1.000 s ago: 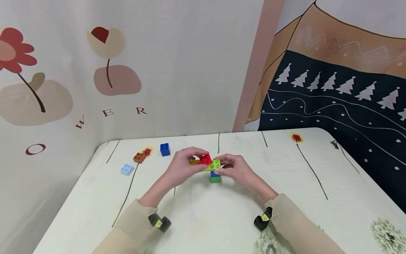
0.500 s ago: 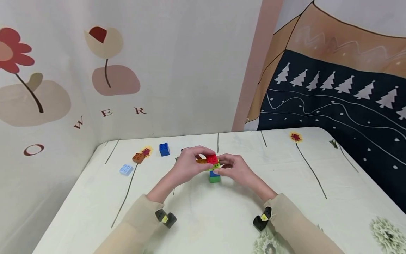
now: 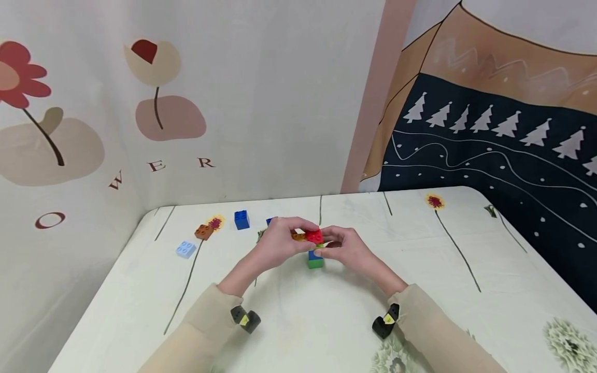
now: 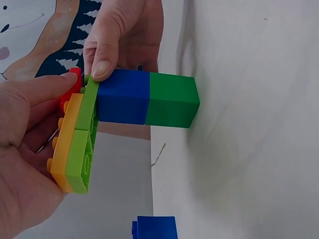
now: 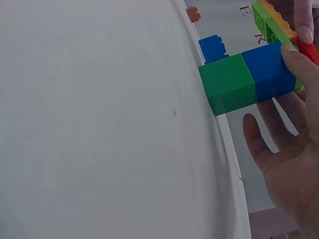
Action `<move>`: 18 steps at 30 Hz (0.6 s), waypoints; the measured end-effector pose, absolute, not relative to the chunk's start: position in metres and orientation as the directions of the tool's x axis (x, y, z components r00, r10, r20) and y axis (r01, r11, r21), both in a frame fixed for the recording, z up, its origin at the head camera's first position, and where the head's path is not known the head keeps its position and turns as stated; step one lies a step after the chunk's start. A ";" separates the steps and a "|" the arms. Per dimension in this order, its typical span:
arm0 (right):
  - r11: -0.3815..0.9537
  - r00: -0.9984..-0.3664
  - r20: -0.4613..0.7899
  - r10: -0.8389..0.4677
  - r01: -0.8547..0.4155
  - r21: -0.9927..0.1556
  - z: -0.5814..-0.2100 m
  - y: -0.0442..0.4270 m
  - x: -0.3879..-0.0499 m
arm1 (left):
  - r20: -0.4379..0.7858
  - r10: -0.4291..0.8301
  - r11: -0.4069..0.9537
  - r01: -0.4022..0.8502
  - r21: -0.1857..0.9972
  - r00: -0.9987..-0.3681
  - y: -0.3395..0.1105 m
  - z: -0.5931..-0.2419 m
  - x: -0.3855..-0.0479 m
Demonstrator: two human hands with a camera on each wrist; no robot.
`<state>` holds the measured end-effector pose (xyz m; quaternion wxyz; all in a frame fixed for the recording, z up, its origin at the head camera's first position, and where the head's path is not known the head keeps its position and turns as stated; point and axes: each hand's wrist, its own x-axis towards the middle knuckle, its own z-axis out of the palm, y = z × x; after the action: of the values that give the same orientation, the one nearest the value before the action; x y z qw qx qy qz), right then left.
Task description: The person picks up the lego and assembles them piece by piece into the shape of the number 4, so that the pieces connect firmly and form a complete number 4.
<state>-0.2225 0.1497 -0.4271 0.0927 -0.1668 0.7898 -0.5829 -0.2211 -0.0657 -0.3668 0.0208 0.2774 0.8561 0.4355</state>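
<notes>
A green brick (image 4: 172,100) stands on the table with a blue brick (image 4: 123,96) on top of it. Across the blue one lie light green pieces (image 4: 78,149), bearing an orange-yellow piece (image 4: 67,139) and a red brick (image 3: 314,236). My left hand (image 3: 280,243) pinches the red brick between thumb and fingers. From the other side my right hand (image 3: 347,250) grips the stack, its thumb at the joint of the blue and light green pieces in the right wrist view. The fingers hide part of the pieces.
On the left of the table (image 3: 298,321) lie a light blue brick (image 3: 186,249), a brown brick (image 3: 203,232) and a blue brick (image 3: 241,219). Another blue piece (image 3: 269,221) shows partly behind my left hand. A printed curtain (image 3: 280,103) hangs behind the table.
My left hand has moved slightly right with the red brick, which now covers more of the light green piece. My right hand stays nearly in place.
</notes>
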 end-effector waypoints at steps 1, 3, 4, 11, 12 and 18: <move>0.264 -0.927 0.044 -0.372 -0.151 -0.953 -0.427 0.150 -0.223 | 0.204 0.496 0.466 0.457 0.757 -0.844 -0.066 -0.367 -0.221; 0.266 -0.929 0.038 -0.369 -0.145 -0.953 -0.428 0.150 -0.223 | 0.196 0.498 0.468 0.452 0.760 -0.845 -0.065 -0.367 -0.221; 0.266 -0.929 0.036 -0.367 -0.142 -0.953 -0.428 0.151 -0.223 | 0.191 0.497 0.469 0.447 0.762 -0.847 -0.065 -0.367 -0.222; 0.267 -0.933 0.031 -0.358 -0.134 -0.954 -0.428 0.151 -0.222 | 0.206 0.496 0.474 0.462 0.750 -0.843 -0.063 -0.369 -0.222; 0.265 -0.933 0.032 -0.360 -0.135 -0.955 -0.428 0.151 -0.222 | 0.207 0.494 0.476 0.462 0.748 -0.844 -0.063 -0.370 -0.222; 0.259 -0.933 0.024 -0.358 -0.124 -0.958 -0.428 0.150 -0.223 | 0.209 0.495 0.483 0.467 0.741 -0.844 -0.065 -0.370 -0.222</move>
<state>-0.2231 0.1497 -0.4276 0.0995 -0.1532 0.7871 -0.5892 -0.2218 -0.0655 -0.3700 0.0163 0.2792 0.8609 0.4251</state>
